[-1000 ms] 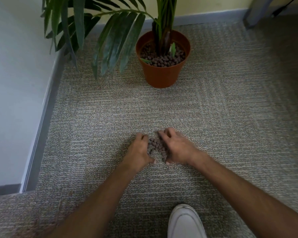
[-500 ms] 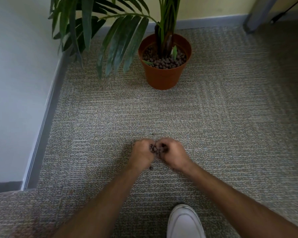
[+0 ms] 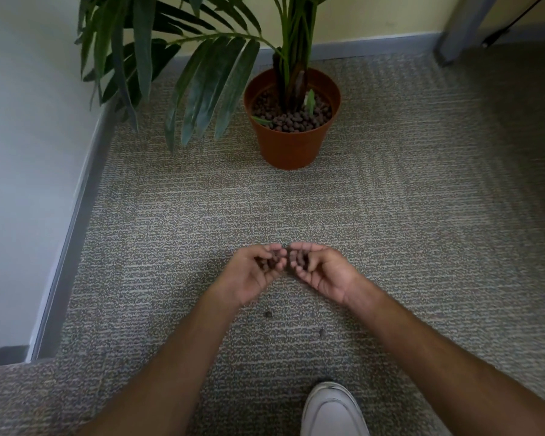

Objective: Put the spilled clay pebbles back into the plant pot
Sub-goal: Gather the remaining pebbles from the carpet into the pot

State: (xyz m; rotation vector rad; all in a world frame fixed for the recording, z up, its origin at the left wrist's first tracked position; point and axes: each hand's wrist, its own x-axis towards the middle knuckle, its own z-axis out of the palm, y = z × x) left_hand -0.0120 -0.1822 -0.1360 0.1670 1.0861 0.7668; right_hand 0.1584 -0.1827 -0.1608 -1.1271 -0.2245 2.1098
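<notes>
An orange plant pot (image 3: 291, 149) stands on the carpet ahead, filled with brown clay pebbles (image 3: 293, 119) around a palm stem. My left hand (image 3: 254, 275) and my right hand (image 3: 323, 272) are raised palm-up side by side above the carpet, fingers curled, each cupping a small heap of brown pebbles. Their fingertips almost touch. Two stray pebbles lie on the carpet below them, one (image 3: 268, 314) under the left wrist and one (image 3: 321, 332) further right.
Long palm fronds (image 3: 202, 86) hang to the left of the pot. A white wall with a grey skirting (image 3: 73, 228) runs along the left. My white shoe (image 3: 332, 410) is at the bottom. A grey post (image 3: 460, 26) stands at the far right.
Both hands scooped the pebble pile off the carpet, closed around it, then lifted and turned palm-up with the pebbles inside. Two pebbles are left on the carpet.
</notes>
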